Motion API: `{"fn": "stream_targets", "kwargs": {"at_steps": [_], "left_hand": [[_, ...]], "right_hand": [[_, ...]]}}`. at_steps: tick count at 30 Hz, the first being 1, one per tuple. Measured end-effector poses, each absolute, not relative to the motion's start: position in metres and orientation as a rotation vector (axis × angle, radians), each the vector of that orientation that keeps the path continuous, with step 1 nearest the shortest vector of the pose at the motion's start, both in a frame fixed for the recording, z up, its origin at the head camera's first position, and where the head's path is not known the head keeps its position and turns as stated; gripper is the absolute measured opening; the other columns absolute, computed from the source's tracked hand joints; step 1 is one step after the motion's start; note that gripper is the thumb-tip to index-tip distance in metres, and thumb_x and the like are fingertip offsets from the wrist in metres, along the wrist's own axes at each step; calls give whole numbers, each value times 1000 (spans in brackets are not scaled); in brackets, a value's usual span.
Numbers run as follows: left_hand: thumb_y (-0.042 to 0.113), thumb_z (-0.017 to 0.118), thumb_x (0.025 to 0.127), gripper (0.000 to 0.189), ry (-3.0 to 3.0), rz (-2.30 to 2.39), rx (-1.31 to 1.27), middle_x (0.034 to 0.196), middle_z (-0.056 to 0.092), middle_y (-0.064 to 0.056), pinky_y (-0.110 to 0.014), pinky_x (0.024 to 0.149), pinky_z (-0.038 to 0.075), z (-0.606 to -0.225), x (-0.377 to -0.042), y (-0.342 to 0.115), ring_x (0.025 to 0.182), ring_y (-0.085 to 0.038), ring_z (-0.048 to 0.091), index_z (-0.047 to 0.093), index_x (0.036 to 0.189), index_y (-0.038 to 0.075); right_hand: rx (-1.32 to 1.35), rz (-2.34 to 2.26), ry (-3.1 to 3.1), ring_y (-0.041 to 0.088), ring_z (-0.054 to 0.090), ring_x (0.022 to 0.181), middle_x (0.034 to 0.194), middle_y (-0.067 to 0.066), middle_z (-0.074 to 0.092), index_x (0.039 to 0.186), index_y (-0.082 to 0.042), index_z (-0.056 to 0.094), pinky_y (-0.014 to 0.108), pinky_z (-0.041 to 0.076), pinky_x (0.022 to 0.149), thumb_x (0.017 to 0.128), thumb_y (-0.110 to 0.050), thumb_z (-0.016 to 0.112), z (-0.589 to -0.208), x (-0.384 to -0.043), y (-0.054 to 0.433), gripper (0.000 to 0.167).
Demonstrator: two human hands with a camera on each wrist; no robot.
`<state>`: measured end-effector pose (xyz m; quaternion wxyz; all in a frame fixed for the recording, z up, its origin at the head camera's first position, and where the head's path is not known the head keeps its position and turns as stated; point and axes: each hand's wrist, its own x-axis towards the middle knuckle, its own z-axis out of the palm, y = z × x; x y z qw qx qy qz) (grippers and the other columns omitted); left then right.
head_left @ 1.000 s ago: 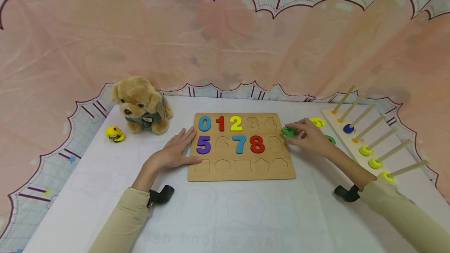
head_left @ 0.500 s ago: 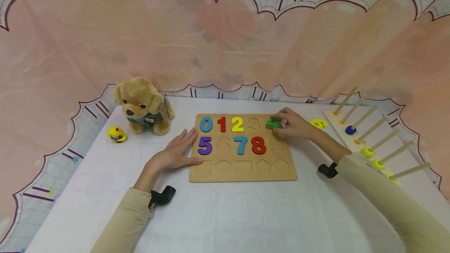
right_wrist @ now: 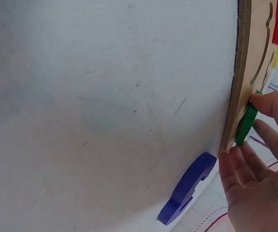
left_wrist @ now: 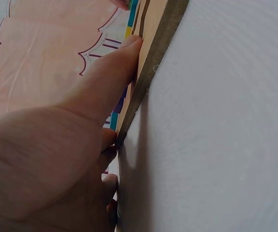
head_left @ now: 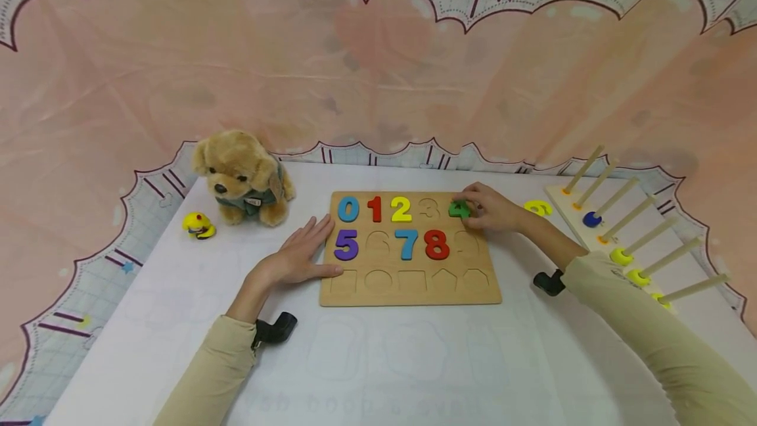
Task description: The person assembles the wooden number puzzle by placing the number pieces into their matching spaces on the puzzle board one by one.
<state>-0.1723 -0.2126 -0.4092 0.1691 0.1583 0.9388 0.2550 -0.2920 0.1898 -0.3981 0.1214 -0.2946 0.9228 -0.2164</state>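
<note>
A wooden number board (head_left: 378, 298) lies on the white table. In its slots sit a blue 0 (head_left: 348, 209), red 1, yellow 2, purple 5, blue 7 and red 8 (head_left: 437, 244). My right hand (head_left: 492, 208) pinches a green number 4 (head_left: 458, 210) between thumb and fingers at the slot in the top right corner. In the right wrist view the green 4 (right_wrist: 246, 123) leans a little off the board's surface. My left hand (head_left: 300, 254) rests along the board's left edge, fingers spread, its thumb (left_wrist: 129, 48) lying over the top of the rim.
A yellow number piece (head_left: 537, 207) lies right of the board, and a purple piece (right_wrist: 187, 188) shows in the right wrist view. A pegged wooden rack (head_left: 582, 232) stands at the right. To the left are a plush dog (head_left: 242, 179) and a yellow toy duck (head_left: 198, 225).
My right hand has carried the green 4 leftward from beside the board onto its top right slot, where the piece now lies flatter. My left hand has stayed at the board's edge.
</note>
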Motion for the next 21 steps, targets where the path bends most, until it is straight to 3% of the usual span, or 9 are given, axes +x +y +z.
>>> {"fn": "stream_targets", "kwargs": {"at_steps": [6,10,21], "left_hand": [[52,67,86,102,2673,726,452,165,4,-13,-57,122,2,-409,-172,-213,152,-39,-2,11,156,5],[52,67,86,101,2668,728,452,165,4,-13,-57,123,2,-410,-172,-212,152,-38,-2,11,156,6],[52,67,86,101,2671,729,443,165,3,-13,-56,123,1,-408,-172,-212,152,-37,-3,10,156,6]], "right_hand": [[-873,-626,2686,38,46,118,136,25,46,136,-5,55,52,46,97,87,-16,67,-398,-291,190,51],[-837,-678,2684,43,39,132,143,26,42,137,-4,52,62,38,107,89,-20,67,-396,-288,199,53],[-667,-756,2836,45,42,129,144,27,39,140,1,45,60,45,101,94,-23,64,-378,-247,260,55]]}}
